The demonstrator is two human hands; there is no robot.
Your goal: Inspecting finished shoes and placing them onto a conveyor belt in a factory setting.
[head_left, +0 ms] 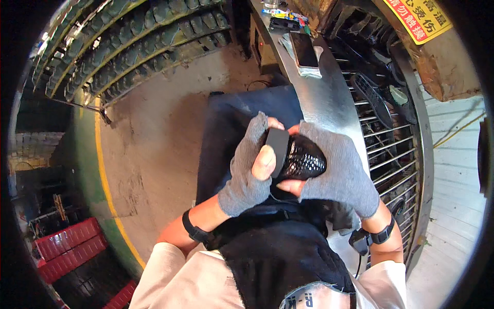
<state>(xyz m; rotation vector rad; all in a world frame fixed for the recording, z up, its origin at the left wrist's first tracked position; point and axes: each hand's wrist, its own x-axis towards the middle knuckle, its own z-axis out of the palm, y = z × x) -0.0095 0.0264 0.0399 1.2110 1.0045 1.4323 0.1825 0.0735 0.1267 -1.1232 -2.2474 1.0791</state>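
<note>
Both hands wear grey fingerless gloves and meet in front of my dark apron. My right hand (pixel 334 165) curls round a glossy black shoe (pixel 303 157) with a scaly, woven-looking texture, its rounded end toward the palm. My left hand (pixel 252 159) grips a matte dark grey block-like piece (pixel 278 149) at the shoe's other end, thumb on the near face. The grey piece sits against the shoe; whether it is part of it I cannot tell. The underside is hidden.
A metal ledge (pixel 329 98) runs along the right, carrying a dark phone (pixel 304 50) on a cloth. Beside it, a barred rack (pixel 388 154) holds black shoe soles (pixel 371 98). Curved shelves (pixel 139 41) of dark shoe-shaped pieces stand far left. Red ribbed panels (pixel 69 239) lie lower left.
</note>
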